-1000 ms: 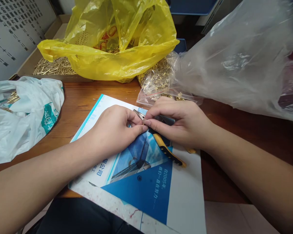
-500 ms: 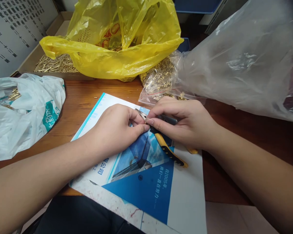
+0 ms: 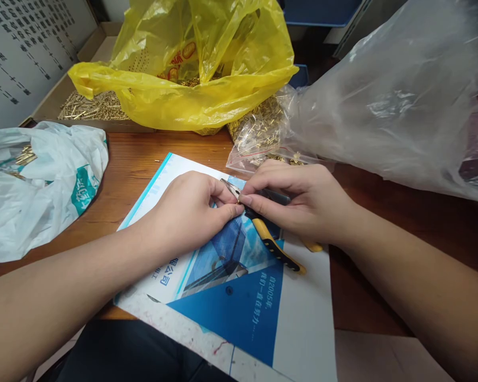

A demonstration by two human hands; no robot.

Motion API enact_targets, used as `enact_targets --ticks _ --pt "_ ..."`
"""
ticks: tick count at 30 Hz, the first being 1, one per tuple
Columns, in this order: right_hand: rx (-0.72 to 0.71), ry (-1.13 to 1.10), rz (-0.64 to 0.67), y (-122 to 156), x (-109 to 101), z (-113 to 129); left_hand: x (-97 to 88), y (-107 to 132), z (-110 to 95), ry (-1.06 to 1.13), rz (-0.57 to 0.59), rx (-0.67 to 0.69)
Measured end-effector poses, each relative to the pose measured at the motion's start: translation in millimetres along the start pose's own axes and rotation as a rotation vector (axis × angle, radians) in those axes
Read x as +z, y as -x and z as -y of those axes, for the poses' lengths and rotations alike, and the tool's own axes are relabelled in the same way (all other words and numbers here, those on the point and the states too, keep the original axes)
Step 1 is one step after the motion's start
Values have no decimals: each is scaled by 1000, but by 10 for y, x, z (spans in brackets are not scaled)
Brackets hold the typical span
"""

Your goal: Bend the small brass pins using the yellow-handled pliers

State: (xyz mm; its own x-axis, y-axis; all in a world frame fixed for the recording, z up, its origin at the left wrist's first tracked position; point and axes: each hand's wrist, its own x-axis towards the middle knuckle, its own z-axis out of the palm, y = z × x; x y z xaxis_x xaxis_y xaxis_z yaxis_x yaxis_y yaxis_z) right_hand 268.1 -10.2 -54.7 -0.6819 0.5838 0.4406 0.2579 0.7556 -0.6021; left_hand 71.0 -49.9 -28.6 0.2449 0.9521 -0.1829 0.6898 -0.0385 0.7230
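Note:
My left hand (image 3: 201, 204) is closed in a pinch over the blue and white brochure. A tiny brass-coloured piece (image 3: 239, 202) shows at its thumb tip, mostly hidden by the fingers. From the right, my right hand (image 3: 298, 193) meets it, thumb and forefinger pinched together at the same piece. Beneath both hands lie pliers (image 3: 269, 233) with yellow and black handles. Their metal jaws point up and left between my hands, and the other handle is largely covered by my right hand. The brochure (image 3: 302, 307) lies under the pliers, its lower part over the table's front edge.
A yellow plastic bag (image 3: 207, 106) stands at the back beside a cardboard box (image 3: 115, 126) of brass pins. Clear bags (image 3: 258, 143) of brass pieces and a large translucent bag (image 3: 382, 122) lie right. A white bag (image 3: 43, 201) with brass pins is left.
Both hands stay almost in place, with only a slight shift at the fingertips. A bit more of the brass-coloured piece shows between them. The view has moved slightly.

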Motion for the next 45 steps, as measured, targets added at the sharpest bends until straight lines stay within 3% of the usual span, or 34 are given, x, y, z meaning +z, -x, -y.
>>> enact_targets --ticks 23,39,45 --pt "26 3 -10 3 3 28 -8 -5 -7 -4 -3 -3" --pt "51 58 113 -4 -64 38 -11 -2 -4 14 10 15" --pt "128 47 15 1 -34 59 6 -6 14 30 13 33"
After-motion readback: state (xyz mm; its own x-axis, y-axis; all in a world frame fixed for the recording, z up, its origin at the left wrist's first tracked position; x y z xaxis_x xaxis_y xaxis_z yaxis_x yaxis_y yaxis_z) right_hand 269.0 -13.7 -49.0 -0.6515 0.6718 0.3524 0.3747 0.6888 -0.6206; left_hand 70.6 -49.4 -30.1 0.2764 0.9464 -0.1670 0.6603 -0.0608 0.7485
